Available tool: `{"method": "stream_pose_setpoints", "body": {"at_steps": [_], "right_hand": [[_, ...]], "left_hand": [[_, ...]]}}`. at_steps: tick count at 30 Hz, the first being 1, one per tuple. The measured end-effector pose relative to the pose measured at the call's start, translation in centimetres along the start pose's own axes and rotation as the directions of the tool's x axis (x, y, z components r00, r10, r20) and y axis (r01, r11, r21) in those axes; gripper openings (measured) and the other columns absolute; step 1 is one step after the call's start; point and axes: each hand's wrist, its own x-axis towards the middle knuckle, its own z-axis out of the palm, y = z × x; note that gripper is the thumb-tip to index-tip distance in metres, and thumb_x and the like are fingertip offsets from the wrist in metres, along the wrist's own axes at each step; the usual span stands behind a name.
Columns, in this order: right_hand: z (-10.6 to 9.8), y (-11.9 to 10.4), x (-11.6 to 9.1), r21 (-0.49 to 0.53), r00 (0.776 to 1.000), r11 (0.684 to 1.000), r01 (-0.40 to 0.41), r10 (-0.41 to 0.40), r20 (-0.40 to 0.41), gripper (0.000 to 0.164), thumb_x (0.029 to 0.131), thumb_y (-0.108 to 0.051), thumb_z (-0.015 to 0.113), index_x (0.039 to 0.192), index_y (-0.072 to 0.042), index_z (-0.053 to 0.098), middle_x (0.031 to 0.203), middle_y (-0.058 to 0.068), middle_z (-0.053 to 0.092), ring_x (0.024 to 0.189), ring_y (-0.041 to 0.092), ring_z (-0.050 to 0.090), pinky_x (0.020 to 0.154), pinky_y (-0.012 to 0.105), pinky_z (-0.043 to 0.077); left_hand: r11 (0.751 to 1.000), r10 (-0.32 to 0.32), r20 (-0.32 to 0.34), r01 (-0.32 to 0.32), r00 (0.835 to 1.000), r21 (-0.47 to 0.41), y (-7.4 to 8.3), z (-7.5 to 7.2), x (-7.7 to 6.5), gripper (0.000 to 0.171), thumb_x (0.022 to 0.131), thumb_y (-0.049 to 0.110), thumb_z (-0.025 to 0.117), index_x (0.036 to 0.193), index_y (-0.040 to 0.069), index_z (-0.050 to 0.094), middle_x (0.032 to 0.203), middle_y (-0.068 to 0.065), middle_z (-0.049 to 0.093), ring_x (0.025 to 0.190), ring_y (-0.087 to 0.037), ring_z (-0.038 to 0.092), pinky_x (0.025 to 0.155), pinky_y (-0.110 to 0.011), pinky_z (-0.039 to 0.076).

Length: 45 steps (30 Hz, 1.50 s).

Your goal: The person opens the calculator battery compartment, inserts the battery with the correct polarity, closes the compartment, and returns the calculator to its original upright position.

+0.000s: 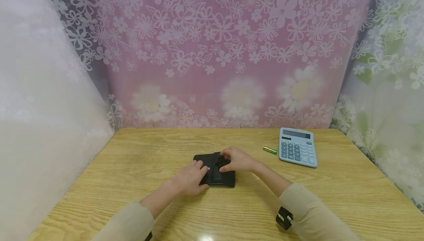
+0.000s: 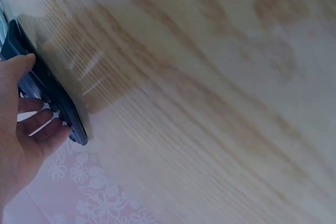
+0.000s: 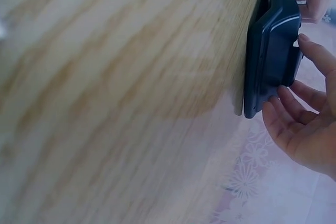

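A flat black plastic device (image 1: pixel 226 181) lies on the wooden table with its underside up, in front of me. My left hand (image 1: pixel 189 178) holds it at the left end, thumb along the near edge and fingers over the back; the left wrist view also shows this hand (image 2: pixel 23 124) at the device (image 2: pixel 50 90). With thumb and fingers, my right hand (image 1: pixel 239 160) pinches a small raised black cover (image 3: pixel 294 66) on the back. In the right wrist view, the right fingertips (image 3: pixel 286 92) are on either side of that cover.
A green battery (image 1: pixel 269 150) lies to the right of the device. Beyond it sits a light blue calculator (image 1: pixel 298 147), face up near the table's back right. Floral curtains (image 1: pixel 215 49) stand behind and along both sides of the table (image 1: pixel 139 149).
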Motion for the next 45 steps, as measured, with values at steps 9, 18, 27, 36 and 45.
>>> {"method": "stream_pose_setpoints", "body": {"at_steps": [9,18,27,36,45], "right_hand": [[-0.04,-0.06,0.12,0.012,0.999,1.000,0.006,-0.006,0.033,0.059,0.074,-0.028,0.079,0.118,0.004,0.056,0.090,0.003,0.057,0.085,0.019,0.054,0.076,0.035,0.045],[-0.44,-0.37,0.54,-0.009,0.999,1.000,-0.022,0.022,0.031,0.059,0.072,-0.029,0.080,0.117,0.002,0.058,0.086,0.001,0.057,0.079,0.016,0.052,0.075,0.035,0.045],[-0.55,-0.52,0.70,-0.030,0.996,1.000,-0.004,0.007,0.087,0.059,0.075,-0.030,0.078,0.118,0.002,0.056,0.086,0.001,0.055,0.078,0.015,0.050,0.073,0.034,0.044],[-0.83,-0.64,0.48,-0.037,0.995,0.999,0.015,-0.011,0.102,0.059,0.075,-0.030,0.078,0.120,0.001,0.056,0.086,0.001,0.054,0.078,0.016,0.050,0.072,0.033,0.043],[-0.59,-0.31,0.26,-0.092,0.994,0.996,0.009,0.001,0.109,0.059,0.077,-0.035,0.075,0.124,-0.003,0.056,0.088,0.001,0.054,0.080,0.016,0.050,0.073,0.035,0.044]], "left_hand": [[0.998,0.042,-0.013,-0.042,0.999,-0.041,-0.39,0.27,-0.15,0.051,0.089,0.046,0.057,0.121,0.006,0.053,0.103,-0.006,0.046,0.090,-0.018,0.042,0.076,-0.029,0.042],[0.999,0.041,-0.026,-0.041,0.999,-0.023,-0.70,0.43,0.26,0.046,0.088,0.045,0.058,0.115,0.008,0.054,0.100,-0.004,0.046,0.085,-0.016,0.040,0.074,-0.028,0.040],[0.999,0.031,-0.017,-0.032,0.999,-0.015,-0.62,0.33,0.24,0.046,0.088,0.046,0.058,0.114,0.008,0.055,0.099,-0.004,0.046,0.084,-0.016,0.040,0.073,-0.027,0.041],[1.000,0.020,-0.018,-0.020,1.000,-0.015,-0.53,0.24,0.17,0.048,0.088,0.046,0.058,0.117,0.008,0.054,0.102,-0.005,0.047,0.087,-0.017,0.042,0.075,-0.028,0.042],[1.000,0.013,-0.013,-0.013,1.000,-0.020,-0.49,0.30,0.17,0.049,0.088,0.046,0.058,0.119,0.008,0.054,0.103,-0.005,0.047,0.088,-0.017,0.042,0.075,-0.028,0.043]]}}
